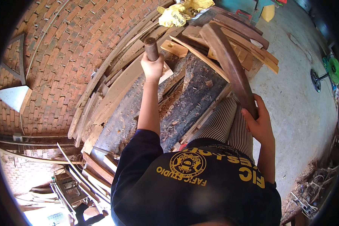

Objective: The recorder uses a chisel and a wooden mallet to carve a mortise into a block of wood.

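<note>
Brown cylinder jutted from the left hand, which was curled around it. Just right of that grip lay a pale wooden block; nearer the body spread a dark, shaving-strewn surface. Farther right, a long curved timber reached forward from the right hand, which clasped its near end.

Bright daylight glares at the lower left, washing out detail there, while softer, even light covers the brick wall and pale floor. The beam and worktop look fairly sharp, but a hazy smudge veils the dark shirt. Fisheye distortion bends straight edges toward a black, shadowed rim.
</note>
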The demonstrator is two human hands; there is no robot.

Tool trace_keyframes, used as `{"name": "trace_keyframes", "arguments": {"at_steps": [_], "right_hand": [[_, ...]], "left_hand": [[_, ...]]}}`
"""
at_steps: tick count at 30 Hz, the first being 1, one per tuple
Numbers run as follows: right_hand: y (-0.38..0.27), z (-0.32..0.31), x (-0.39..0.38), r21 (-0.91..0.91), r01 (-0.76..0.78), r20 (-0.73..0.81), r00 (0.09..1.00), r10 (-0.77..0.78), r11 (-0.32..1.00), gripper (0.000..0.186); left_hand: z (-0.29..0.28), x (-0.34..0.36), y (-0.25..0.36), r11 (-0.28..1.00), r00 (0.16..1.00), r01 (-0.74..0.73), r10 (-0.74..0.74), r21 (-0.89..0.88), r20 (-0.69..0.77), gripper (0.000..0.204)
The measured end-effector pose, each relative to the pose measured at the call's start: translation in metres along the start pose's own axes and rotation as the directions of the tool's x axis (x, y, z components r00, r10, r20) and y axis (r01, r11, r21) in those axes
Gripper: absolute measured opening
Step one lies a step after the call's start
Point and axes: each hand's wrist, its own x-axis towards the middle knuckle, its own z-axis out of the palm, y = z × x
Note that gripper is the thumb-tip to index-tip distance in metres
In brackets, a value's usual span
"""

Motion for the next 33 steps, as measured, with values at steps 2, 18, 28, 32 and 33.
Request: {"name": "trace_keyframes", "arguments": {"at_steps": [2, 18, 28, 32, 33], "right_hand": [[-0.01, 0.003, 0.008, -0.02, 0.053, 0.013, 0.999, -0.053, 0.998, 0.051], [-0.11, 0.067, 0.079, -0.271, 0.555, 0.238, 0.83, -0.504, 0.786, 0.051], [-0.159, 0.067, 0.093, -0.078, 0.766, 0.083, 0.643, -0.762, 0.638, 0.037], [-0.112, 0.094, 0.09, -0.347, 0.626, 0.345, 0.778, -0.525, 0.699, 0.042], [-0.109, 0.095, 0.088, -0.348, 0.623, 0.337, 0.78, -0.527, 0.7, 0.042]], "left_hand": [[0.001, 0.004, -0.005, 1.0, 0.998, -0.016, 0.016, 0.0, 0.068, 0.014], [-0.021, 0.012, -0.026, 0.939, 0.984, 0.044, 0.017, -0.34, 0.176, 0.013], [-0.018, 0.004, -0.01, 0.94, 0.991, -0.075, 0.108, -0.334, 0.08, 0.012], [-0.021, 0.006, -0.019, 0.924, 0.986, -0.062, 0.116, -0.378, 0.121, 0.004], [-0.027, 0.007, -0.024, 0.924, 0.979, -0.065, 0.132, -0.377, 0.155, 0.006]]}}
